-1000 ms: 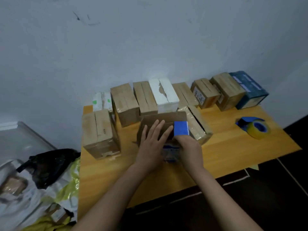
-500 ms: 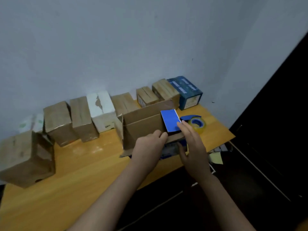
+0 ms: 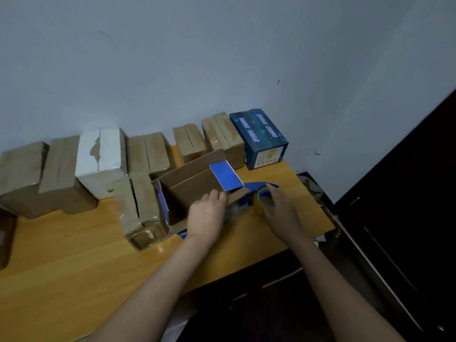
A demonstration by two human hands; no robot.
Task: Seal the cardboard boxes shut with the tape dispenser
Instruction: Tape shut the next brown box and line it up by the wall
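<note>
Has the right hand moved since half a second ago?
Yes. The right hand left the blue flap and went right, onto the tape dispenser.

We hold the open box (image 3: 192, 191) with our left hand (image 3: 206, 215). Just beside it, our right hand (image 3: 281, 213) grips the tape dispenser (image 3: 264, 197).

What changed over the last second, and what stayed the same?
The right hand left the open box and moved right to take hold of the tape dispenser. The left hand still holds the box's near wall; its blue flap stays up.
</note>
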